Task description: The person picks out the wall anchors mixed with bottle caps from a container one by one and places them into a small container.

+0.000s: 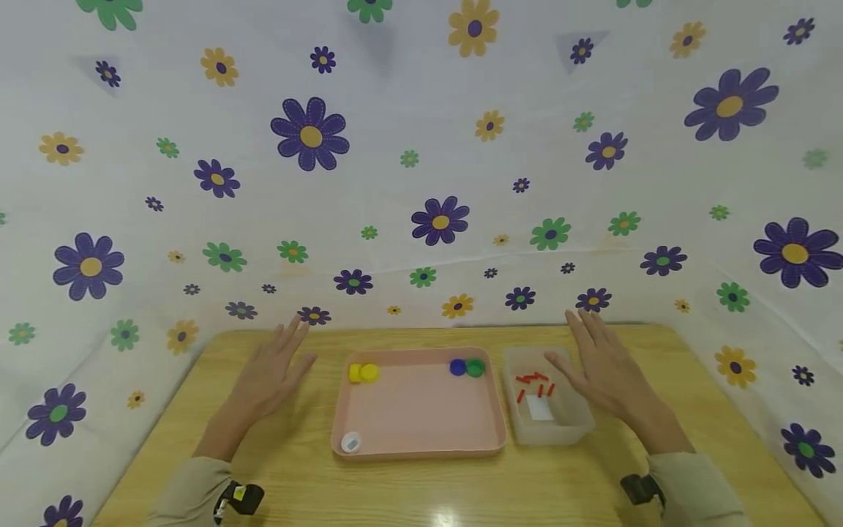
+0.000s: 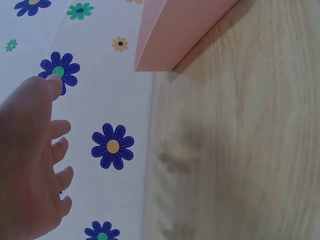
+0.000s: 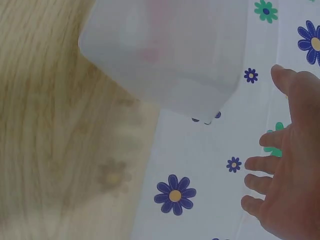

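My left hand (image 1: 268, 373) is raised to the left of a pink tray (image 1: 421, 421), its fingers straight and holding nothing. On the other side, my right hand (image 1: 602, 369) is held up with straight fingers, overlapping the right edge of a translucent plastic box (image 1: 553, 433) in the head view. Two yellow caps (image 1: 369, 373) lie in the tray's far left corner. A blue cap (image 1: 457, 367) and a green cap (image 1: 475, 367) sit at its far right. In the near left corner is a white round piece (image 1: 351, 442). Several small red sticks (image 1: 541, 391) lie inside the box.
Tray and box stand side by side on a wooden table (image 1: 296, 483). A white rectangle (image 1: 539, 408) lies on the box's floor. A flower-print cloth (image 1: 382, 168) rises behind the table and along both sides.
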The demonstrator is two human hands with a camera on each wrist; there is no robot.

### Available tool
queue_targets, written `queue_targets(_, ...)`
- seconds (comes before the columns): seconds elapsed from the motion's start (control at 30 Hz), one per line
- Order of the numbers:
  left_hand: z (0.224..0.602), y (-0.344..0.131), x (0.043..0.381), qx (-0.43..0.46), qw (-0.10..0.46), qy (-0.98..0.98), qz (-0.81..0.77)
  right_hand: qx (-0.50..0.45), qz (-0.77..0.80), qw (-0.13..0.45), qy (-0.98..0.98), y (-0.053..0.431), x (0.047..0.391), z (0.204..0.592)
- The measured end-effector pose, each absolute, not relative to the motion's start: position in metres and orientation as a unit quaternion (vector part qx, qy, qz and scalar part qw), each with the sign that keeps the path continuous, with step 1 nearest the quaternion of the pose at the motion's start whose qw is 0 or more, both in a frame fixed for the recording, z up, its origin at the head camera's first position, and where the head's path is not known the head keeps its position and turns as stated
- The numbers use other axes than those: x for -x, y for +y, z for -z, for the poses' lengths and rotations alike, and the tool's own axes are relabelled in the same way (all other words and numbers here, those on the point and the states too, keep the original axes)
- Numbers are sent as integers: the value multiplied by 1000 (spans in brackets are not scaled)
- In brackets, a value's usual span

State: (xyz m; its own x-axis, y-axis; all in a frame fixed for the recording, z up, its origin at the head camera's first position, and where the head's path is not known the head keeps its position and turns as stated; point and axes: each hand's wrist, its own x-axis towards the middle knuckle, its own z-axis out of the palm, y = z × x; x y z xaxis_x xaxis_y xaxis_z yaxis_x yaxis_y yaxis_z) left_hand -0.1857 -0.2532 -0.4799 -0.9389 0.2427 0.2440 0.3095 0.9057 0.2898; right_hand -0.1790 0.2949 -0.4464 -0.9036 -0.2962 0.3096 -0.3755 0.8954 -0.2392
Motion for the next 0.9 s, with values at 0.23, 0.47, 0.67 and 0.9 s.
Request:
queue_targets(0.23,469,-269,178,127,108,-980,108,-184,-125,137,-965,297,184,435)
queue_targets(0.47,463,-274,175,123,150,-976,100,-176,-104,158,-966,303,180,428)
queue_targets(0.67,462,-270,182,122,159,-975,94,-171,-97,171,-965,312,175,427)
queue_targets(0.9,449,-270,193,123,184,-972,71,-175,-94,182,-963,312,182,423)
